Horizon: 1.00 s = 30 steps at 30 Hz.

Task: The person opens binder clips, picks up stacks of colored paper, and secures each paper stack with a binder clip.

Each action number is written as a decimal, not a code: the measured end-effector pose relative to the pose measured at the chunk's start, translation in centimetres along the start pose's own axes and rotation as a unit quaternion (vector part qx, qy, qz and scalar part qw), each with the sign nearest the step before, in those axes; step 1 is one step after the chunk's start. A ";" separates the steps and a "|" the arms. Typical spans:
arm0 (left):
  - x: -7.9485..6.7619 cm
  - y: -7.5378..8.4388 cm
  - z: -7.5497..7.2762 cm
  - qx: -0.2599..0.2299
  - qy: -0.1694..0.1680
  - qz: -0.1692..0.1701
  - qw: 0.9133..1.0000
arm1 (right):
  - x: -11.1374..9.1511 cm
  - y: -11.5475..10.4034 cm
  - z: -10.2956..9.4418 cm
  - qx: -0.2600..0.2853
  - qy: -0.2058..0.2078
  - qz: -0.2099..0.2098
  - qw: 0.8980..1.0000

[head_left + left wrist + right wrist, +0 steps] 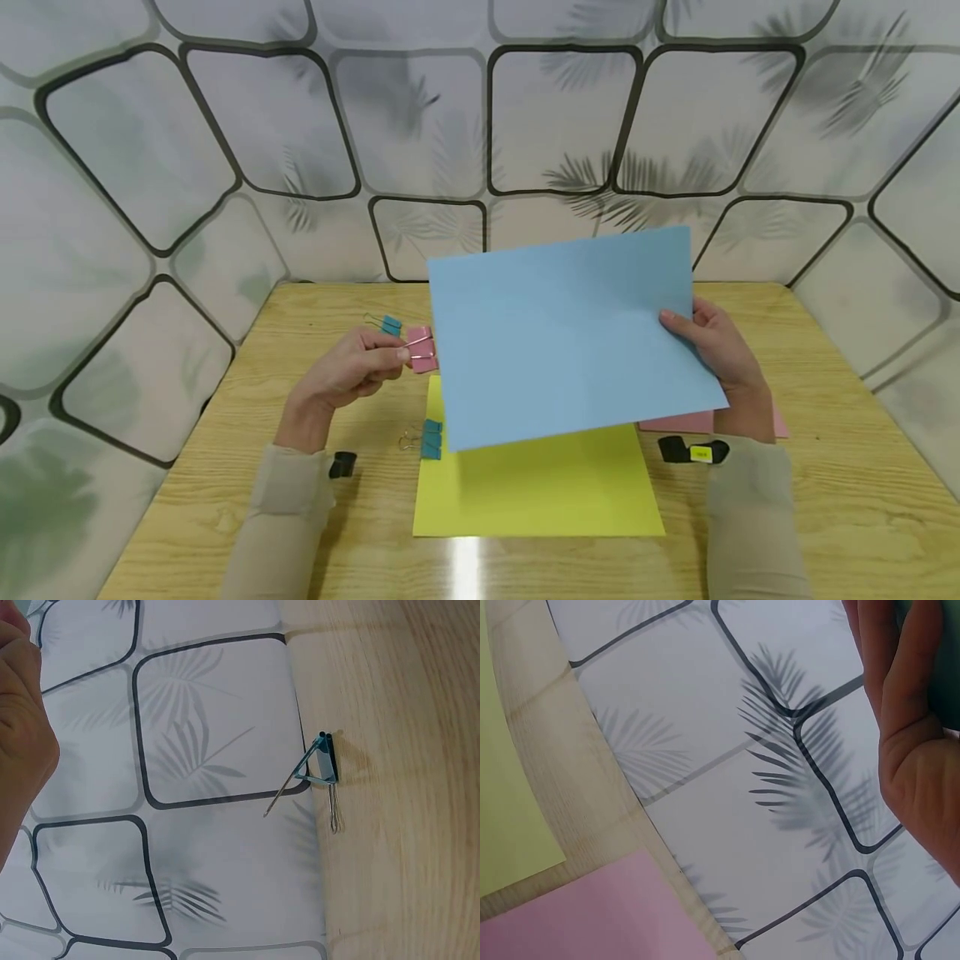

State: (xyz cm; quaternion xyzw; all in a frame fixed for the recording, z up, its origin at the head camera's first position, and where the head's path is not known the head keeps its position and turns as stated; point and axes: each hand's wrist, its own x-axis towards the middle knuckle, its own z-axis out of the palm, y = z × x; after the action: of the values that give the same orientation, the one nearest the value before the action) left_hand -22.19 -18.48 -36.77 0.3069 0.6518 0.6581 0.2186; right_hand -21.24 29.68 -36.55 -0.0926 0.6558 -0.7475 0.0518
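My right hand (pixel 720 350) pinches a light blue sheet of paper (pixel 562 342) by its right edge, thumb on the near face. The sheet is tilted, raised over a yellow sheet (pixel 540 504) on the table. At the blue sheet's left edge, my left hand (pixel 348 367) pinches a pink binder clip (pixel 422 350) by its wire handles; the clip's body meets that edge. In the left wrist view only part of the left hand (pixel 22 735) shows. The right wrist view catches the right hand (pixel 919 742) at its right border, with a bit of the sheet.
One teal binder clip (pixel 431 440) sits on the yellow sheet's left edge. Another teal binder clip (pixel 391 325) stands on the wooden table (pixel 847 467) behind the left hand. A pink sheet (pixel 678 423) lies at the right, partly under the blue one. A patterned backdrop (pixel 562 125) rises behind.
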 end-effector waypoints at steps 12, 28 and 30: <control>-0.1 0.0 0.1 -0.005 -0.003 0.002 1.000 | -0.1 -0.1 0.2 0.009 -0.012 0.007 1.000; -0.2 0.1 0.1 -0.004 0.012 -0.039 0.999 | -0.1 0.2 0.7 0.009 -0.017 0.032 0.999; -0.1 0.1 0.2 0.009 0.019 -0.047 0.999 | -0.1 0.2 0.8 0.007 -0.016 0.033 0.999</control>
State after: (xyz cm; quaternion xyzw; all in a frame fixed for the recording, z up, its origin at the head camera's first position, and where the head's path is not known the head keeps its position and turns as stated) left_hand -21.98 -18.42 -36.67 0.2649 0.6753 0.6472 0.2344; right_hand -20.97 28.91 -36.64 -0.0819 0.6521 -0.7486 0.0875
